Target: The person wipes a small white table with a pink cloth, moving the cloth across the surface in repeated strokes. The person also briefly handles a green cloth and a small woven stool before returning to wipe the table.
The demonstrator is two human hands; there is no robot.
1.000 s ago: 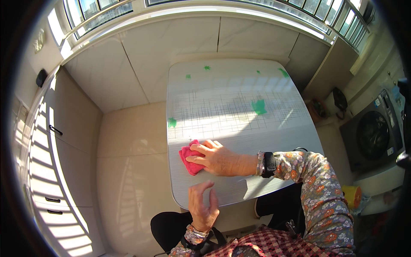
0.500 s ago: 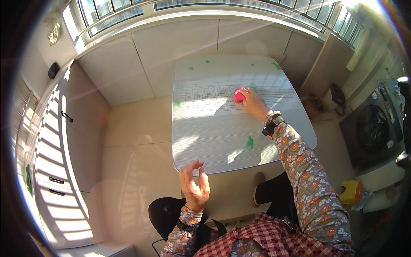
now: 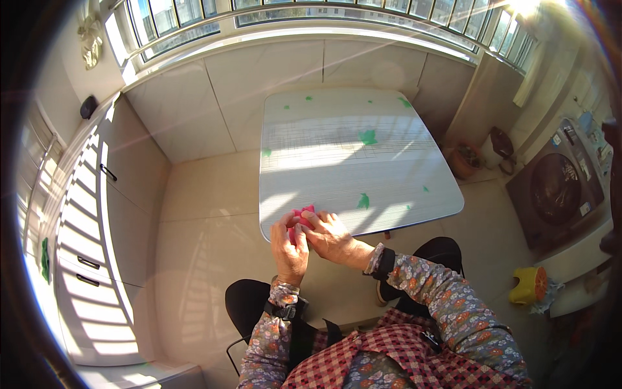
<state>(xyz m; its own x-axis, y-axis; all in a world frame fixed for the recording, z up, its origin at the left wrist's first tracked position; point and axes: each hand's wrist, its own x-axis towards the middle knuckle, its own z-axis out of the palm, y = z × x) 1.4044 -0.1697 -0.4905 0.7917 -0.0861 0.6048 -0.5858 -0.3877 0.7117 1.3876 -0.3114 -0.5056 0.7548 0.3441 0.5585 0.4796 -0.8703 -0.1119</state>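
Observation:
A bunched, bright pink cloth [image 3: 301,212] is between my two hands over the near left corner of the table [image 3: 324,201]. My left hand [image 3: 289,256] has its fingers curled round the cloth from the left. From the right, the fingers of my right hand [image 3: 334,241] press onto the same cloth, hiding much of it. The tabletop is pale, with rounded corners, fine line patterns and green leaf prints such as the large leaf [image 3: 368,137]. Bright sunlight and shadow bands cross its surface.
A cabinet [image 3: 129,194] with dark handles stands to the left. Beyond the table are a tiled wall and barred windows. On the right are a plant pot [image 3: 465,159], a dark washing machine [image 3: 556,188] and a yellow stool-like object [image 3: 526,286]. My knees are below the table's near edge.
My right hand has come back from the table's far middle to the near left corner, bringing the pink cloth. My left hand, empty before, now grips it too.

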